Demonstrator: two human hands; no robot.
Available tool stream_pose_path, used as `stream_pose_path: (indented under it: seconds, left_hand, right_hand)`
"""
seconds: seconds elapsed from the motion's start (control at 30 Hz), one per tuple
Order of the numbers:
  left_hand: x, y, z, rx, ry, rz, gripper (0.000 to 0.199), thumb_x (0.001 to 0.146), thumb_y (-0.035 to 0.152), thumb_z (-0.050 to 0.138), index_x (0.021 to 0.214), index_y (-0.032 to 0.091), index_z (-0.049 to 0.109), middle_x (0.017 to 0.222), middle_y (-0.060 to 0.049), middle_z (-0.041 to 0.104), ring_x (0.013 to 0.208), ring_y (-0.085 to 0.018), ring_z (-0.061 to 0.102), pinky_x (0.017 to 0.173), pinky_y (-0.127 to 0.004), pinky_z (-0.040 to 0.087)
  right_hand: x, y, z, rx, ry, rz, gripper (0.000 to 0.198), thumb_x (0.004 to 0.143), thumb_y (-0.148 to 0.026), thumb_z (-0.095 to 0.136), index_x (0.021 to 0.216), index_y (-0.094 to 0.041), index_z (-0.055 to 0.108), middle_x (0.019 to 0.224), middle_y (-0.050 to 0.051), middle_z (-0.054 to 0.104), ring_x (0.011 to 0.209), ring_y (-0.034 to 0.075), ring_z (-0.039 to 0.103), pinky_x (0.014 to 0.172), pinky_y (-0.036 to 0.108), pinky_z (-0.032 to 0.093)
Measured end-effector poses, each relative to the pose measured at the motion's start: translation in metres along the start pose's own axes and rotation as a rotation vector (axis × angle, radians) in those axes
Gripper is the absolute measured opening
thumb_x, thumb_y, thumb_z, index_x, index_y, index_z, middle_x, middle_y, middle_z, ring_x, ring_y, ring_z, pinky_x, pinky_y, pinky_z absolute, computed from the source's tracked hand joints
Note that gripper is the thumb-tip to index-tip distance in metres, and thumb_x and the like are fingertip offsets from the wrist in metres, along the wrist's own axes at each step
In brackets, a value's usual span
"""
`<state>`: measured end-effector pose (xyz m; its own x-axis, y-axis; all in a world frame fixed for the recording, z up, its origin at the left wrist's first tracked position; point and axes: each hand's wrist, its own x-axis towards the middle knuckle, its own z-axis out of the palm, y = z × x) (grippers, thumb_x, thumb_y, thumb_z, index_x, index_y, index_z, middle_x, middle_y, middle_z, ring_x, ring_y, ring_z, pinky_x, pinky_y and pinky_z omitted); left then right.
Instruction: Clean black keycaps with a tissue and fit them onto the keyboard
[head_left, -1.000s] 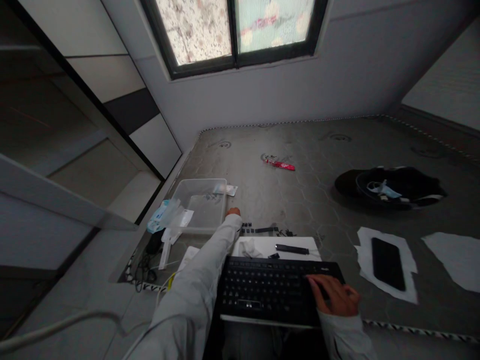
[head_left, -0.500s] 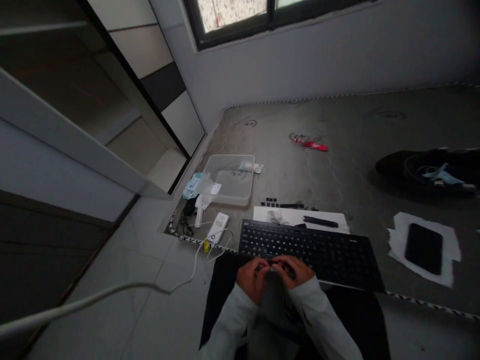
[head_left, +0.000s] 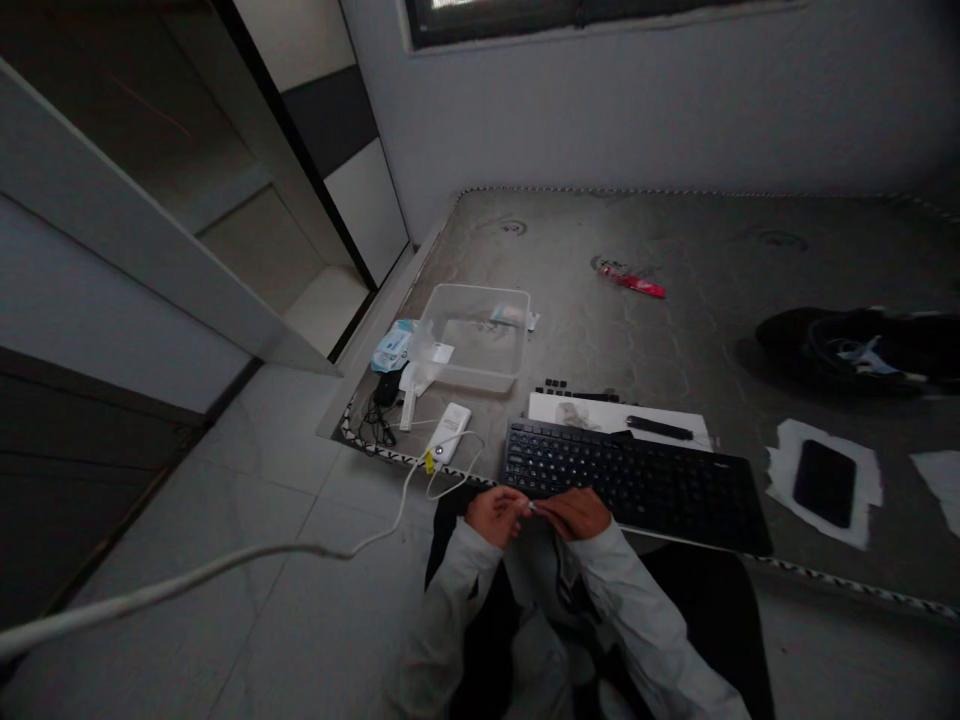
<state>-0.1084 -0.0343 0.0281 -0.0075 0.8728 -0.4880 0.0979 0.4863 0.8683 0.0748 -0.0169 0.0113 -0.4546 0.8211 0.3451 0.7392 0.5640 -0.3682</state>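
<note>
My left hand (head_left: 496, 517) is closed, its thumb and fingers pinched together just off the near left edge of a black keyboard (head_left: 630, 480). My right hand (head_left: 579, 512) meets it at the fingertips, closed as well, with its back turned up. Between the fingertips shows a tiny pale spot, too small to name. Behind the keyboard lies a white sheet (head_left: 600, 412) bearing a crumpled pale scrap (head_left: 571, 414) and a black strip (head_left: 660, 428). Several loose black keycaps (head_left: 556, 384) lie just beyond the sheet.
Left of the keyboard are a white power bank (head_left: 448, 434) with a cable, a clear plastic bin (head_left: 480, 380) and a blue wipes pack (head_left: 393, 346). A phone (head_left: 825, 483) rests on a white cloth at right. A red packet (head_left: 641, 286) and a black bag (head_left: 795, 335) lie farther back.
My right hand has turned back-up, its fingers now pointing left toward my left hand. A pale spot now shows between the fingertips. The view has tilted downward.
</note>
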Motion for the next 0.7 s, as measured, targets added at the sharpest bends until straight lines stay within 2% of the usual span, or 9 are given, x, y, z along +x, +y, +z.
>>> stream_pose_path:
  seconds: [0.1,0.23,0.3,0.4,0.53,0.7]
  left_hand:
    - [0.005,0.004,-0.010,0.123,0.021,0.138,0.021,0.079,0.038,0.060,0.083,0.018,0.068,0.072,-0.002,0.072,0.049,-0.010,0.059,0.047,-0.021,0.048]
    - [0.020,0.001,-0.023,0.460,0.141,0.528,0.022,0.087,0.036,0.057,0.078,0.022,0.072,0.080,-0.004,0.072,0.068,-0.014,0.065,0.066,-0.024,0.053]
    - [0.032,-0.004,-0.026,0.550,0.196,0.645,0.024,0.089,0.034,0.054,0.079,0.021,0.072,0.081,-0.005,0.073,0.076,-0.015,0.066,0.072,-0.025,0.053]
    - [0.048,-0.013,-0.027,0.672,0.220,0.692,0.027,0.093,0.033,0.049,0.085,0.020,0.072,0.086,-0.006,0.073,0.080,-0.016,0.067,0.073,-0.025,0.053]
    - [0.058,-0.016,-0.028,0.780,0.215,0.643,0.034,0.096,0.036,0.042,0.093,0.023,0.073,0.094,-0.006,0.074,0.081,-0.016,0.068,0.067,-0.025,0.051]
    - [0.060,-0.010,-0.030,0.846,0.168,0.610,0.036,0.097,0.039,0.040,0.099,0.024,0.073,0.097,-0.007,0.074,0.086,-0.016,0.068,0.072,-0.024,0.051]
  right_hand:
    - [0.012,0.004,0.006,-0.009,0.018,0.000,0.023,0.091,-0.030,0.055,0.083,-0.028,0.077,0.078,0.001,0.078,0.071,0.017,0.066,0.069,0.032,0.041]
    - [0.029,0.012,0.019,0.002,-0.052,0.035,0.021,0.089,-0.036,0.058,0.082,-0.029,0.076,0.079,0.001,0.077,0.074,0.017,0.067,0.070,0.031,0.042]
    - [0.036,0.016,0.026,0.021,-0.081,0.072,0.020,0.089,-0.036,0.058,0.082,-0.029,0.076,0.079,0.000,0.077,0.075,0.017,0.067,0.070,0.030,0.043]
    - [0.043,0.019,0.038,0.067,-0.081,0.145,0.021,0.089,-0.037,0.057,0.082,-0.029,0.075,0.079,0.001,0.076,0.076,0.017,0.068,0.071,0.029,0.046]
    - [0.043,0.019,0.051,0.085,-0.011,0.211,0.024,0.089,-0.037,0.055,0.079,-0.026,0.074,0.079,0.003,0.074,0.074,0.017,0.068,0.069,0.029,0.049]
    - [0.040,0.018,0.056,0.049,0.011,0.177,0.026,0.092,-0.033,0.051,0.083,-0.024,0.073,0.081,0.004,0.073,0.074,0.017,0.066,0.069,0.029,0.047]
